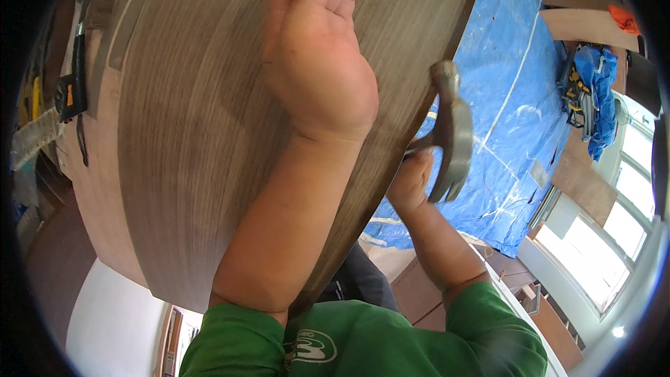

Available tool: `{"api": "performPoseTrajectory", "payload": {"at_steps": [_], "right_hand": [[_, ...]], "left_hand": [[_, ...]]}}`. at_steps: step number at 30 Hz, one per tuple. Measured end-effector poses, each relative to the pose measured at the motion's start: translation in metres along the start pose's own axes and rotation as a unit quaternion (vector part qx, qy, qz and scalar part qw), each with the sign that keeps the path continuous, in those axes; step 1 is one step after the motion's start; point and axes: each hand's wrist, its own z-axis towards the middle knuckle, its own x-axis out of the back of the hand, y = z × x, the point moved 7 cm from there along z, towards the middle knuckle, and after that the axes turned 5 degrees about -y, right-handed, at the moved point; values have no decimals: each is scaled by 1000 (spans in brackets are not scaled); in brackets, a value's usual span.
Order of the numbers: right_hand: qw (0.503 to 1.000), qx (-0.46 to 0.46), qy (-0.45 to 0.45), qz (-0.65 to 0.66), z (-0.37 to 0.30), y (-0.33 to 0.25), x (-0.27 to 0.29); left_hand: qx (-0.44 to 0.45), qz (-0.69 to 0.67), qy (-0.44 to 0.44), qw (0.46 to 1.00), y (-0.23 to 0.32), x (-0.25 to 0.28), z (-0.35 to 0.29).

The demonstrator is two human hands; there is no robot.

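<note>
Right hand is clamping grey metal claw hammer, head sitting at 1 o'clock, axis running 12-to-6, near brown wood-grain panel's 3 o'clock edge; left hand, open, is lying at hammer's 10 o'clock.

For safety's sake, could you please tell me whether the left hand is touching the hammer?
Apart: the head view plainly shows the wood-grain panel between the left hand and the hammer.

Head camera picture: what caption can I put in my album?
Left hand over a brown wood-grain panel, right hand gripping a hammer beside it.
</note>
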Motion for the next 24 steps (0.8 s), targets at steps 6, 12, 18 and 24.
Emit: {"api": "performPoseTrajectory", "payload": {"at_steps": [6,12,18,24], "right_hand": [[986,43,36,-154,48,-14,31],[973,55,115,-194,103,-30,50],[992,2,115,-50,144,-59,36],[982,1,149,-112,169,-74,36]], "left_hand": [[27,4,41,999,-3,-6,-1],[40,1,56,998,-4,-11,-1],[39,11,52,998,-2,-13,-4],[-31,-60,5,998,-15,-4,-4]]}}
